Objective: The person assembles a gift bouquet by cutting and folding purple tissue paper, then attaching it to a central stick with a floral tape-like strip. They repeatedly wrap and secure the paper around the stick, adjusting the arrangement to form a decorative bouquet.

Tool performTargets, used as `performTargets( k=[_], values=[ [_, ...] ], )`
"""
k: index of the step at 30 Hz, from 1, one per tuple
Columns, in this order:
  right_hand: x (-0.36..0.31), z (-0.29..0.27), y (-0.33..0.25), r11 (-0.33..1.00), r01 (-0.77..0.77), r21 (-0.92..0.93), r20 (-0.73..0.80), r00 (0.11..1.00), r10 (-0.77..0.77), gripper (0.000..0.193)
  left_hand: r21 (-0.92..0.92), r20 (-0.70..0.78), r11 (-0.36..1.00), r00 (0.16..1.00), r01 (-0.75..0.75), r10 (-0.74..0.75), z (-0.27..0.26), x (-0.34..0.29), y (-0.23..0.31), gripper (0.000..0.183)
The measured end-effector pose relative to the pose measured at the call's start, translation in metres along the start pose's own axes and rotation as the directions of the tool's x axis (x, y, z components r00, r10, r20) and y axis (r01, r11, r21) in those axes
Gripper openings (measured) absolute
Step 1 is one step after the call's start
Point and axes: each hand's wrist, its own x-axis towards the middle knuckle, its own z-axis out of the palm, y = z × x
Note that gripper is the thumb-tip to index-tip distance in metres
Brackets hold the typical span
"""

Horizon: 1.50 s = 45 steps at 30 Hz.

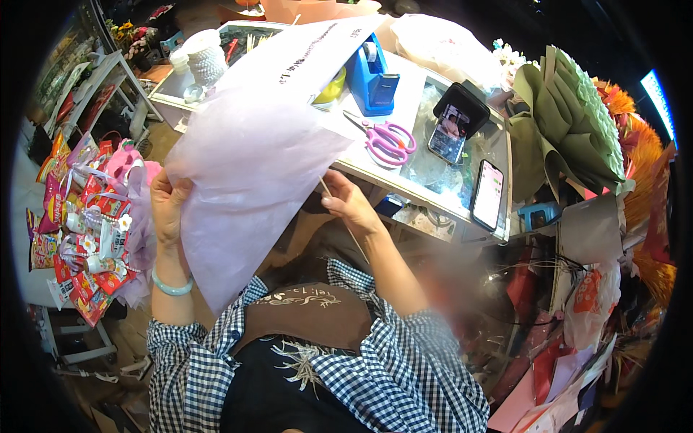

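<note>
A large sheet of pale lilac wrapping paper hangs in front of me, its upper part resting over the table. My left hand is closed on the paper's left edge, thumb in front. At the paper's right corner, my right hand pinches a thin pale stick that slants down toward my apron. Whether the right fingers also grip the paper cannot be made out. On the table beyond the right hand lie purple-handled scissors, and a blue tape dispenser stands behind them.
A glass-topped table carries a folding phone, another phone at its right edge, and a white ribbon spool. A snack bouquet stands left. A green-wrapped bouquet is at right, above wrapping sheets.
</note>
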Motion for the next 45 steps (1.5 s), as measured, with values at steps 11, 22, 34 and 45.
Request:
performTargets(
  k=[11,22,34,45],
  values=[
    [0.015,0.019,-0.023,0.963,0.031,-0.266,-0.128,0.990,-0.067,0.014,-0.140,-0.100,0.988,0.992,0.068,-0.083,-0.044,0.007,-0.015,0.022],
    [-0.009,0.046,-0.072,0.906,0.298,-0.300,-0.201,0.909,-0.365,0.009,0.313,-0.167,0.944,0.985,0.103,-0.052,-0.006,0.019,-0.059,0.028],
    [-0.023,0.077,-0.084,0.553,0.420,-0.720,0.121,0.860,-0.496,0.010,0.624,0.530,0.486,0.789,-0.611,0.311,0.114,0.089,0.066,0.043],
    [-0.036,0.078,-0.095,0.616,0.335,-0.713,0.124,0.925,-0.360,0.014,0.221,0.867,0.918,0.498,-0.328,-0.031,0.137,0.121,0.097,0.030]
  ],
)
